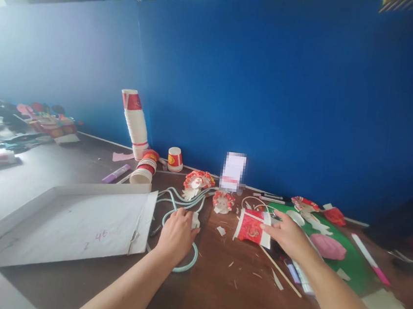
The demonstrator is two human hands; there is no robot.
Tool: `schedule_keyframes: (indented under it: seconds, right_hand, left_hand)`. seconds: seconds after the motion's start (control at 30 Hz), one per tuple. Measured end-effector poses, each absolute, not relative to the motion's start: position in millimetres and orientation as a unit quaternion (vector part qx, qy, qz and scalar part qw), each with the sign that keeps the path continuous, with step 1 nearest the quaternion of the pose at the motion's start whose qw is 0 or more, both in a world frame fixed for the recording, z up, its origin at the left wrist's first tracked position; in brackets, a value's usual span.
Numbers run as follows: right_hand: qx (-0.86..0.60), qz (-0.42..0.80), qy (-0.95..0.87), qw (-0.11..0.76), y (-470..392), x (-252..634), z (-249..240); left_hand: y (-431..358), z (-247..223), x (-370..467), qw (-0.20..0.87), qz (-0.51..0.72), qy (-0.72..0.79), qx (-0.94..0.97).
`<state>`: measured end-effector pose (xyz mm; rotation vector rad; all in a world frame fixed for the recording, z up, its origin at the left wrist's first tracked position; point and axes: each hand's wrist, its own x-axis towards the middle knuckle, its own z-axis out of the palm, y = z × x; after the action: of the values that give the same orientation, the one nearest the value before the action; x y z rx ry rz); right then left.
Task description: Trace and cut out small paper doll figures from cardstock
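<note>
Cup (250,225), red-and-white, pinched in your right hand (289,234).
It's at 3 o'clock from your left hand (178,230), whose fingers curl beside a white scrap (195,220) over pale-blue cord (183,269); can't tell if they grip anything.

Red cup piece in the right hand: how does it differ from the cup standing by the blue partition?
The red cup piece is held by the right hand; the standing cup rests near the blue partition. The red cup piece looks cut, with an uneven edge; the standing cup looks whole. Both are red and white with a printed emblem.
</note>
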<state>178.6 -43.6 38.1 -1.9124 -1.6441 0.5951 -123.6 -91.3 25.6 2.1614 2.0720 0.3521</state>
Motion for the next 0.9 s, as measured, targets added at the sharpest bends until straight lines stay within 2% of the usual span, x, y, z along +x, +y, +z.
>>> schedule_keyframes:
  seconds: [0.07, 0.1, 0.2, 0.3, 0.4, 0.47, 0.57, 0.7, 0.9]
  right_hand:
    - [-0.676, 0.314, -0.588, 0.313, -51.9, 169.4, 45.5]
    - [-0.666, 0.313, -0.588, 0.336, -57.8, 165.0, 49.4]
    - [-0.646, 0.196, -0.648, 0.352, -80.1, 151.0, 58.4]
    - [-0.547, 0.023, -0.749, 0.374, -104.0, 133.7, 56.6]
    - [-0.461, -0.052, -0.832, 0.304, -125.3, 113.0, 43.6]
    - [-0.466, -0.029, -0.858, 0.214, -137.4, 100.1, 34.1]
    - [-0.485, 0.043, -0.858, 0.164, -151.2, 88.1, 28.9]
    - [-0.503, 0.171, -0.827, 0.184, -155.5, 88.2, 41.1]
    - [-0.575, 0.226, -0.758, 0.210, -132.9, 98.5, 55.9]
  left_hand:
    - [-90.7, 25.8, -124.7, 0.069, 0.117, 0.685, 0.715]
    - [-90.4, 25.6, -125.1, 0.072, 0.118, 0.685, 0.715]
    - [-89.7, 23.9, -125.4, 0.075, 0.123, 0.686, 0.713]
    - [-90.2, 21.4, -125.0, 0.068, 0.129, 0.685, 0.713]
    - [-91.2, 19.8, -124.6, 0.068, 0.130, 0.692, 0.707]
    - [-91.7, 19.9, -124.6, 0.074, 0.130, 0.700, 0.698]
    - [-91.3, 20.8, -125.2, 0.084, 0.131, 0.706, 0.691]
    - [-88.3, 20.1, -127.7, 0.102, 0.136, 0.709, 0.685]
    - [-79.5, 17.4, -134.0, 0.186, 0.210, 0.711, 0.644]
